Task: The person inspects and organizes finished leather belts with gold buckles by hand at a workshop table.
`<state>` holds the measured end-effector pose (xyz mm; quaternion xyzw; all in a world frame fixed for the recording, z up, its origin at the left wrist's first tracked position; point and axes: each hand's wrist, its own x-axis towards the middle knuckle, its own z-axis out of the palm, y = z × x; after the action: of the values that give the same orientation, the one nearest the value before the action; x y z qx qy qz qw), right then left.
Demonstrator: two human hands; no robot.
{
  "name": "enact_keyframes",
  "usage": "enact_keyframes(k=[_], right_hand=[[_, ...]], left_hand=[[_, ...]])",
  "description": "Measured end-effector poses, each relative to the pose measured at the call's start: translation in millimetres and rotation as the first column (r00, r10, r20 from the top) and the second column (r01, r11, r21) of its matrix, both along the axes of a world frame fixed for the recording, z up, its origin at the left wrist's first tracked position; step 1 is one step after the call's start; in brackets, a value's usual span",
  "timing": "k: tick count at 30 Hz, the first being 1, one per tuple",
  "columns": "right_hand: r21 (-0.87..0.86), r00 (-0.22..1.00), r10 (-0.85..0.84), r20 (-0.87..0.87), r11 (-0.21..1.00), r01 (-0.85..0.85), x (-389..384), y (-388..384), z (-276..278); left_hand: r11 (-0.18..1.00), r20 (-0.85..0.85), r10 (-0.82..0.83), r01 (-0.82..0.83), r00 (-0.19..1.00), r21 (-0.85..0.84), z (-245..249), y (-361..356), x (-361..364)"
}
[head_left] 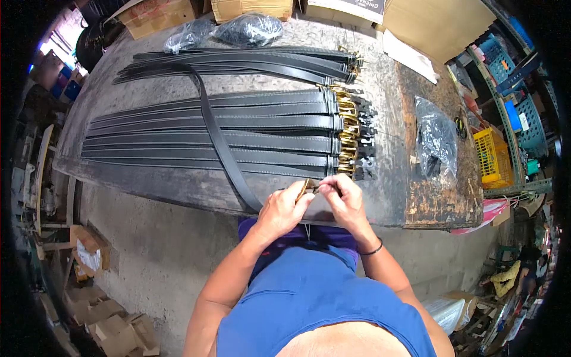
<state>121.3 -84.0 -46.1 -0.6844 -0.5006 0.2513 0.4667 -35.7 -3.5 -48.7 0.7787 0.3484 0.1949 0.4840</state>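
My left hand is closed on the gold buckle of a black belt, whose strap runs from beside this hand up across the other belts. Close by on the right, my right hand pinches at the buckle end, though what lies between its fingertips is too small to make out. Just beyond my hands, a row of black belts lies side by side, with gold buckles at the right. Behind it is a second bundle of black belts.
Plastic bags and cardboard boxes sit at the table's back. Another plastic bag lies on the right, near a yellow crate beside the table. The table edge runs close to my body.
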Motion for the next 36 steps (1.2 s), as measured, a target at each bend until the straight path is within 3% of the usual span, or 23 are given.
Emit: enact_keyframes(k=[2, 8, 10, 12, 14, 17, 19, 24, 26, 28, 29, 32, 34, 36], right_hand=[[0.014, 0.981, -0.061, -0.182, 0.998, 0.064, 5, 7, -7], [-0.030, 0.976, -0.030, -0.214, 0.999, 0.024, 7, 7, -3], [0.023, 1.000, -0.021, -0.014, 1.000, 0.021, 1, 7, 9], [0.098, 0.988, -0.026, 0.154, 0.995, 0.011, -2, 5, 7], [0.178, 0.953, -0.013, 0.303, 0.983, -0.043, -4, 5, 6], [0.169, 0.946, 0.011, 0.325, 0.983, -0.069, -3, 5, 6], [0.199, 0.870, 0.088, 0.486, 0.958, -0.208, -4, 5, 8], [0.222, 0.901, 0.072, 0.427, 0.958, -0.182, -11, 5, 6], [0.231, 0.935, 0.078, 0.345, 0.959, -0.165, -12, 4, 10], [0.091, 0.998, 0.049, -0.049, 0.995, -0.044, -12, -3, 8], [0.116, 0.988, 0.073, -0.136, 0.992, -0.058, -8, -6, 5], [0.100, 0.903, 0.002, -0.429, 0.994, 0.045, -1, -16, -1], [0.097, 0.722, -0.001, -0.692, 0.991, 0.095, 3, -16, -8], [0.061, 0.710, -0.012, -0.704, 0.995, 0.078, 0, -10, -8]], left_hand=[[1.000, 0.029, 0.002, -0.001, 1.000, -0.017, 1, 1, -2], [0.994, 0.071, 0.030, -0.022, 0.997, -0.107, -1, 5, -1], [0.990, 0.078, 0.059, -0.048, 0.995, -0.136, -7, 4, 2], [0.996, 0.032, 0.082, -0.082, 0.996, -0.021, -2, 2, 4], [0.997, 0.025, 0.068, -0.067, 0.997, -0.037, -10, 3, 4], [0.999, -0.087, 0.040, -0.042, 0.995, -0.030, 4, 4, 4], [0.999, -0.135, 0.035, -0.033, 0.990, 0.018, 6, 3, 5], [0.995, -0.064, 0.007, -0.001, 0.998, 0.099, 6, 0, 8], [0.998, 0.006, -0.050, 0.050, 0.999, 0.025, 21, 1, 4], [0.982, 0.193, -0.124, 0.092, 0.973, 0.166, 17, 3, 1], [0.977, 0.133, -0.193, 0.179, 0.972, 0.114, 23, 6, -3], [0.946, 0.171, -0.265, 0.222, 0.949, 0.237, 29, 2, -7], [0.945, 0.221, -0.294, 0.249, 0.930, 0.210, 34, -2, -8], [0.937, 0.258, -0.334, 0.289, 0.907, 0.196, 38, -5, -7]])
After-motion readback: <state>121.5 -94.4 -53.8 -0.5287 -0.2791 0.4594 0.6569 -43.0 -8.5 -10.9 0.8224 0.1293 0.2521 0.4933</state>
